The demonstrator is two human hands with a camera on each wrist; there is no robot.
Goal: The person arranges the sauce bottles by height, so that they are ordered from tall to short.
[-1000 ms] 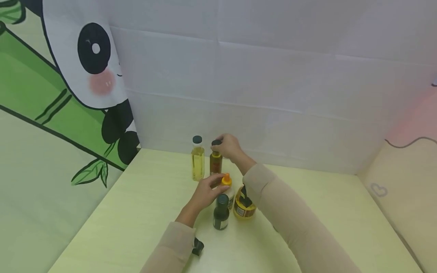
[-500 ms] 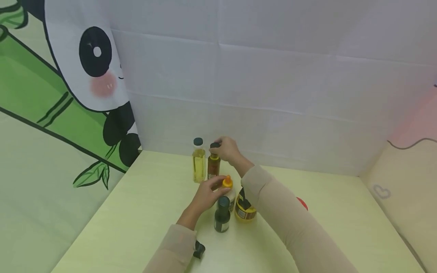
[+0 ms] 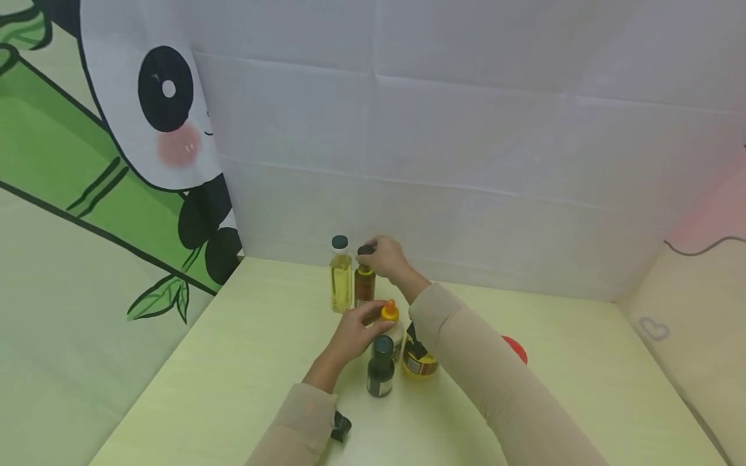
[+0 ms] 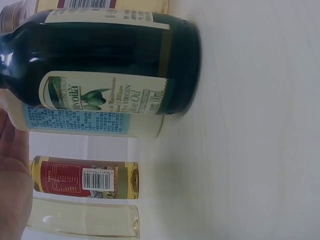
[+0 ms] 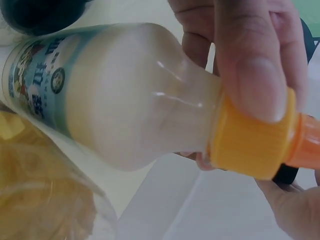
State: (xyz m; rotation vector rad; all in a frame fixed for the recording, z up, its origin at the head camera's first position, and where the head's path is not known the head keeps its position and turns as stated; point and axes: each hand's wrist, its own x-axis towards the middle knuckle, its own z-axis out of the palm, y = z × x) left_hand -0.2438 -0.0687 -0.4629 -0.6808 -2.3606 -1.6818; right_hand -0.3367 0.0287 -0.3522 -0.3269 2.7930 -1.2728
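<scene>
In the head view my left hand [image 3: 353,331] pinches the yellow cap [image 3: 389,312] of a squeeze bottle of pale dressing [image 5: 145,95], thumb and fingers on either side. My right hand [image 3: 387,257] reaches farther back and holds the dark cap [image 3: 365,250] of a slim brown bottle [image 3: 364,285] with a red label. That bottle stands upright beside a tall clear bottle of yellow oil [image 3: 340,285]. Just in front of the squeeze bottle is a dark olive oil bottle [image 3: 381,375], its label facing the left wrist camera.
A yellow jar [image 3: 419,364] with a black top stands right of the squeeze bottle, partly behind my right sleeve. A red round object [image 3: 515,349] shows beyond that sleeve. The pale table [image 3: 245,362] meets a white cloth backdrop [image 3: 466,129] at the rear.
The brown bottle and my right hand have shifted slightly left, nearer the oil bottle. The red object has come into view beyond the right sleeve. My left hand keeps its hold.
</scene>
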